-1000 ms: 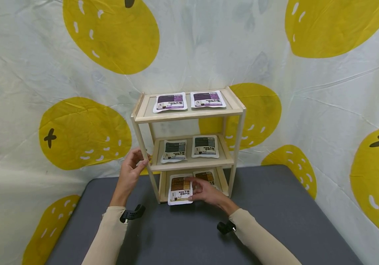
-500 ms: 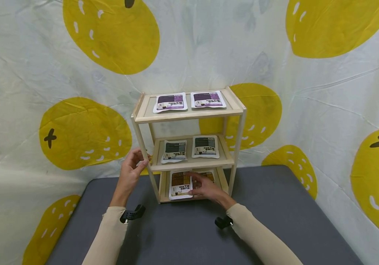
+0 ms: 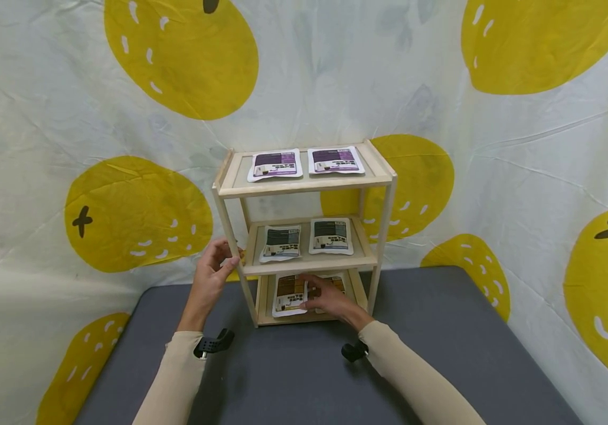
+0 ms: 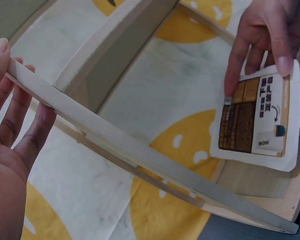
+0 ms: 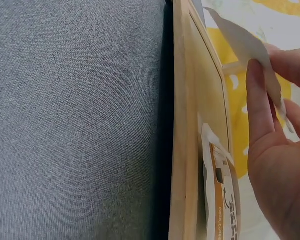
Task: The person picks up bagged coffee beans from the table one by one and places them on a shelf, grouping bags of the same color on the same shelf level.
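Observation:
A three-tier wooden shelf [image 3: 304, 188] stands on the dark surface. My left hand [image 3: 212, 273] holds its left front post [image 4: 105, 117], thumb in front and fingers behind. At the bottom tier, my right hand [image 3: 329, 298] pinches the right edge of a white pouch with a brown label [image 3: 289, 298]. In the right wrist view this pouch [image 5: 240, 37] is raised above the bottom board [image 5: 205, 75], between thumb and fingers. A second brown-labelled pouch [image 5: 221, 195] lies on that tier to the right, partly behind my right hand in the head view.
Two purple-labelled pouches, left [image 3: 275, 164] and right [image 3: 336, 160], lie on the top tier. The middle tier carries two dark green-labelled pouches, left [image 3: 281, 243] and right [image 3: 331, 236]. A cloth with yellow fruit prints [image 3: 139, 212] hangs close behind the shelf.
My right hand has moved the brown-labelled pouch back, from jutting past the bottom tier's front edge to inside that tier. My left hand has stayed on the post.

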Demonstrator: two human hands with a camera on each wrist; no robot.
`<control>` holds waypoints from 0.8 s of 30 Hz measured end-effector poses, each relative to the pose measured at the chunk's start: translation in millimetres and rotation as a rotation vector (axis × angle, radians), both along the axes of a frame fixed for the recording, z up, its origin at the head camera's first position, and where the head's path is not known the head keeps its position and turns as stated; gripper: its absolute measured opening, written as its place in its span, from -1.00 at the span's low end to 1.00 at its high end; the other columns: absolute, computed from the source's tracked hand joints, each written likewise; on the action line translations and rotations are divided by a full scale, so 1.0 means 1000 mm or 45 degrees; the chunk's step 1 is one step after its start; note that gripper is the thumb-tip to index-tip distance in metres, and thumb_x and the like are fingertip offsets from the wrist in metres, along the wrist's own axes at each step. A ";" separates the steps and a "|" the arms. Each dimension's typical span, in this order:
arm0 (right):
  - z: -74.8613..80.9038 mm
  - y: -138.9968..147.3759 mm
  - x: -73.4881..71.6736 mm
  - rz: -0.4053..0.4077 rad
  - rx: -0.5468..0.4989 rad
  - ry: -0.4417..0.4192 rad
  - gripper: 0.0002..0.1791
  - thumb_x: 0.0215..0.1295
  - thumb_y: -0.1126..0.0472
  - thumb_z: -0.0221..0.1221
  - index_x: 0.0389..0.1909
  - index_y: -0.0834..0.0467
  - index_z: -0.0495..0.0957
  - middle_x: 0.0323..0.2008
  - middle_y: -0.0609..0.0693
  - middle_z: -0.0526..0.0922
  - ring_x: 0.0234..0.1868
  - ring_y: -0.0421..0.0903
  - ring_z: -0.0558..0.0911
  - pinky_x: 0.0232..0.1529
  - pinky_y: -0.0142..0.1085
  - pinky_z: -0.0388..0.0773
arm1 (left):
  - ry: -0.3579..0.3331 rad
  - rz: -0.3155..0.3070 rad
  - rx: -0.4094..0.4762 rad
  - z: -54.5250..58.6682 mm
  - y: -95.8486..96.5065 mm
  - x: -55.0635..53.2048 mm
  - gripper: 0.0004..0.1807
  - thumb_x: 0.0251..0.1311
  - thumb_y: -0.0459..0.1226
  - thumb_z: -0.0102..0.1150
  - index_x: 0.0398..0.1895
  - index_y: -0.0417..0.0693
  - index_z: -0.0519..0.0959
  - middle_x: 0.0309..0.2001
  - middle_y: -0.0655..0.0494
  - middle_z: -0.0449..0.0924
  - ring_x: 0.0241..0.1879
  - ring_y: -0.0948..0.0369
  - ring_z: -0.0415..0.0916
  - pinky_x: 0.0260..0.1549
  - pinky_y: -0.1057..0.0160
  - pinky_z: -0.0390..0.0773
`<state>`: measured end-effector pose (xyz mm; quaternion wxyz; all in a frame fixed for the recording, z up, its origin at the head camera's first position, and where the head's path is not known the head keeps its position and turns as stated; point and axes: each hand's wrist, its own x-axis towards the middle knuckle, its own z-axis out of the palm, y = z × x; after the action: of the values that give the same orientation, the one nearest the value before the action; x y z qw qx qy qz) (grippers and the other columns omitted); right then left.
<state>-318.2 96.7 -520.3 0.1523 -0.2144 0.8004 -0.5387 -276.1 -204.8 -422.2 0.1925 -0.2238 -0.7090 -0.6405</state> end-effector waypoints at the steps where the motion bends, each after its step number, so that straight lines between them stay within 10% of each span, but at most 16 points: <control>1: 0.000 -0.001 0.000 -0.006 0.011 -0.001 -0.18 0.27 0.24 0.38 0.53 0.05 0.27 0.40 0.21 0.35 0.31 0.24 0.44 0.04 0.02 0.56 | 0.002 -0.003 0.000 0.000 0.000 0.000 -0.59 0.40 -0.46 0.13 0.26 -0.41 0.36 -0.01 -0.42 0.49 -0.02 -0.17 0.51 -0.09 0.30 0.64; 24: -0.001 -0.015 -0.003 -0.157 0.174 -0.048 -0.27 0.29 0.21 0.38 0.44 0.25 0.35 0.31 0.22 0.49 0.27 0.21 0.51 0.13 0.06 0.55 | -0.017 0.016 -0.020 0.003 0.000 0.002 -0.62 0.41 -0.44 0.14 0.25 -0.21 0.43 0.00 -0.34 0.53 -0.02 -0.11 0.52 -0.07 0.30 0.63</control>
<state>-320.8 81.6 -520.9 0.1483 -0.1437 0.8439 -0.4952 -274.5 -204.6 -419.3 0.1900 -0.2163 -0.7167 -0.6352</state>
